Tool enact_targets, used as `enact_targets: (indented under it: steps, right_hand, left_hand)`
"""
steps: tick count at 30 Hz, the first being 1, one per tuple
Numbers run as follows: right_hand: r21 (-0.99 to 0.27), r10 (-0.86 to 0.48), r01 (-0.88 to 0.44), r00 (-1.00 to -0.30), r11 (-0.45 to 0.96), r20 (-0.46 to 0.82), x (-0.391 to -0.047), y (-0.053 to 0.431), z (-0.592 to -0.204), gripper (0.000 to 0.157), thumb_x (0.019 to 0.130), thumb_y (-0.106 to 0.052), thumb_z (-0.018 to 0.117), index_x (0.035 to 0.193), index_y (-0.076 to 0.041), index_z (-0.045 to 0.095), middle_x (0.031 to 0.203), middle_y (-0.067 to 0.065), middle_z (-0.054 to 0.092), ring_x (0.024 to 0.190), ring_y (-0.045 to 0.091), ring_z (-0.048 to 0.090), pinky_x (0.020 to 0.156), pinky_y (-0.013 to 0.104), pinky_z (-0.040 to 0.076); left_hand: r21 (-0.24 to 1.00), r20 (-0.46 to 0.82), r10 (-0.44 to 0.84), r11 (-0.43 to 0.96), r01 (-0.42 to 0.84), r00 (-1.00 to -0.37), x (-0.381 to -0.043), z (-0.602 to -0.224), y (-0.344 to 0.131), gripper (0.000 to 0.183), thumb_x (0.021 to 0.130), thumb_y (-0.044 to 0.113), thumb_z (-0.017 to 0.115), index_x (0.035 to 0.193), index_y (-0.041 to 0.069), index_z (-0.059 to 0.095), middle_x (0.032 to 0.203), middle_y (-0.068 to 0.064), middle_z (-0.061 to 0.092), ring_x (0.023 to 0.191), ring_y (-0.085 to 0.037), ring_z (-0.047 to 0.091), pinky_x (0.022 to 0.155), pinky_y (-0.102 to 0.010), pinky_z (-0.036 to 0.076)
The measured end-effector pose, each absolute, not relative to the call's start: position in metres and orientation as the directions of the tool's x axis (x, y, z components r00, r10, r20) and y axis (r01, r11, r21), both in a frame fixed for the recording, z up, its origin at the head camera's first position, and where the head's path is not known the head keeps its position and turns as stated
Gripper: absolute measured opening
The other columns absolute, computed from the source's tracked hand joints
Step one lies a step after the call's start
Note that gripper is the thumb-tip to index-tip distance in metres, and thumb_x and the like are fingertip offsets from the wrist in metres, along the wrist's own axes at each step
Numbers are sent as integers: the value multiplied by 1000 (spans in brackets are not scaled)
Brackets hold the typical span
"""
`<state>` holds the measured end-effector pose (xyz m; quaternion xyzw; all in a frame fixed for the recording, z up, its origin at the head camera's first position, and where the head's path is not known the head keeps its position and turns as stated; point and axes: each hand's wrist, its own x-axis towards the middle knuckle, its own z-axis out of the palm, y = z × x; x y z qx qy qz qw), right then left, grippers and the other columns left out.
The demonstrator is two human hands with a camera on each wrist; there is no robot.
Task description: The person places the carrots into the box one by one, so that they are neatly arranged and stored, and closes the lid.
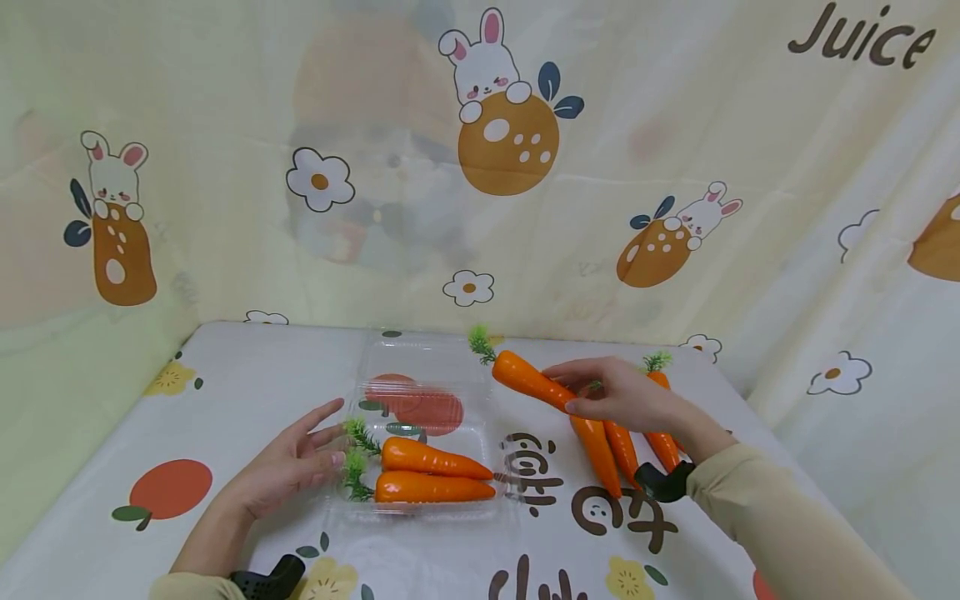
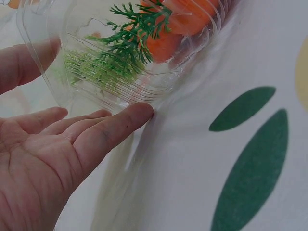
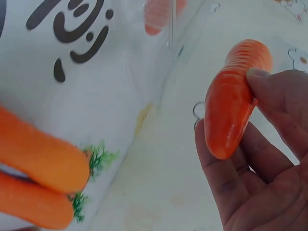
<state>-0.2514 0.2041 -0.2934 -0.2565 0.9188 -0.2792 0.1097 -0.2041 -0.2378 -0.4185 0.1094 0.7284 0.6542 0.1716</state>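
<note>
An orange toy carrot (image 1: 528,377) with a green leafy top is pinched between the thumb and fingers of my right hand (image 1: 618,396), raised above the table to the right of a clear plastic box (image 1: 420,510). In the right wrist view, the tapered end of the held carrot (image 3: 226,115) points towards the camera. Two carrots lie side by side in the box, an upper one (image 1: 431,457) and a lower one (image 1: 435,487), leaves to the left. My left hand (image 1: 288,467) has its fingers extended along the box's left side, with fingertips right at the ribbed wall (image 2: 120,94).
Several more carrots (image 1: 597,450) lie beneath and beside my right hand, partly hidden by it. The box's transparent lid (image 1: 423,354) stands folded back behind it. A printed cloth (image 1: 240,400) covers the table, and a patterned curtain (image 1: 390,250) hangs behind and at the sides.
</note>
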Motion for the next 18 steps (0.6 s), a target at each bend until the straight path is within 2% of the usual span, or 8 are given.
enact_targets:
  steps: [6, 12, 18]
  right_hand:
    - [-578, -602, -456, -795, 677, -78, -253, 186, -298, 45, 97, -12, 69, 141, -10, 62, 129, 10, 70, 111, 24, 67, 93, 36, 60]
    - [-585, -645, -475, -756, 657, -110, -253, 169, -300, 43, 97, -12, 69, 140, -11, 63, 127, 7, 72, 107, 18, 66, 90, 27, 60]
    - [-606, -679, -472, -716, 640, -160, -254, 150, -301, 42, 97, -12, 68, 139, -15, 64, 123, 0, 73, 107, 15, 67, 91, 27, 60]
  left_hand:
    - [991, -106, 377, 116, -67, -920, -205, -418, -239, 89, 98, 14, 66, 165, 8, 7, 164, -35, 21, 150, -52, 30, 110, -48, 49]
    - [990, -119, 366, 114, -83, -923, -206, -418, -239, 90, 97, 15, 67, 165, 9, 9, 164, -34, 20, 150, -52, 30, 109, -47, 50]
    - [989, -123, 360, 123, -84, -925, -206, -417, -238, 89, 97, 16, 67, 165, 10, 9, 164, -34, 21, 150, -51, 31, 109, -48, 50]
